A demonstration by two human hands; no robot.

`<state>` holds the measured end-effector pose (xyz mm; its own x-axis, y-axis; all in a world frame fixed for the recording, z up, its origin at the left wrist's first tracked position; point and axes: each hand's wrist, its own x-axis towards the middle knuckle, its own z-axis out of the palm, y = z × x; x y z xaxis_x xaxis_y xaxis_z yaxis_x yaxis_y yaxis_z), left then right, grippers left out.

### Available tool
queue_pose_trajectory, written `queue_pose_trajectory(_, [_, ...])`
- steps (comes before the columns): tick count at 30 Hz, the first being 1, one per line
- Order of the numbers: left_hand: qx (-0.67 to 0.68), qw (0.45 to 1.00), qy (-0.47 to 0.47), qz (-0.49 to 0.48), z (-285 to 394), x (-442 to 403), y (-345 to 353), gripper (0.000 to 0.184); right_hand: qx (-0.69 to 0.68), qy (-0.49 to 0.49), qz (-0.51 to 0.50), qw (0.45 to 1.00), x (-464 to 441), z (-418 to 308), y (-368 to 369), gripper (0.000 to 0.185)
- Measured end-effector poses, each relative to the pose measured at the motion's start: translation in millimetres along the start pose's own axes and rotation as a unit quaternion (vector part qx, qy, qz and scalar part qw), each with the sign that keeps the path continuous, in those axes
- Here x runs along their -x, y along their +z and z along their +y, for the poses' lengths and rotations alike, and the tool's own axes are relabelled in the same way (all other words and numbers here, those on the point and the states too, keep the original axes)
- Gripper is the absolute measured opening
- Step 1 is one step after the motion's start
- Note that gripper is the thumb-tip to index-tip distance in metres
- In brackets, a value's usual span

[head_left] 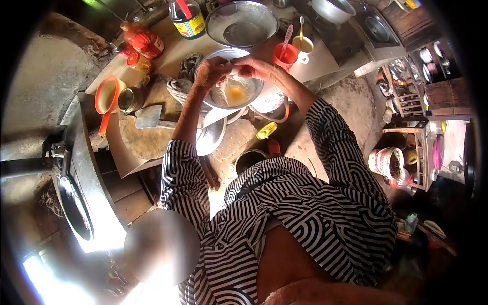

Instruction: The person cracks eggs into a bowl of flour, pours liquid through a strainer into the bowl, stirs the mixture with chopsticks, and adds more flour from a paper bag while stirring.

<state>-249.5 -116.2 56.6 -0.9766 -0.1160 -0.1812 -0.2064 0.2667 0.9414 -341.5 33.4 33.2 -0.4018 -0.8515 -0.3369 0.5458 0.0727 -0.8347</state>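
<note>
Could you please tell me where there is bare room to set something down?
The round board is bare on the near side of the flat metal blade, and the tabletop is open right of the cream cup. It is crowded around the metal bowl, beneath the left hand and right hand.

A gray, worn wall (48, 96) stands on the left. Bright light comes in through a window (35, 277) low on the left, and the corners are dark. A pale table (325, 58) runs across the top. The bare floor (345, 112) looks brown and patchy. On the right are a small wooden rack (404, 96) and a brown wooden box (446, 98).
</note>
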Motion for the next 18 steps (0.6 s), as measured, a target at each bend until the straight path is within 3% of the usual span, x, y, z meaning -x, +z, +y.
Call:
queue_pose_trajectory(11, [-0.026, 0.999, -0.003, 0.020, -8, -1, -9, 0.029, 0.212, -0.090, 0.014, 0.973, 2, -6, 10, 0.044])
queue_pose_trajectory(18, [-0.103, 0.993, 0.016, 0.064, -15, -8, 2, 0.028, 0.334, -0.104, 0.069, 0.934, -19, 9, -4, 0.041])
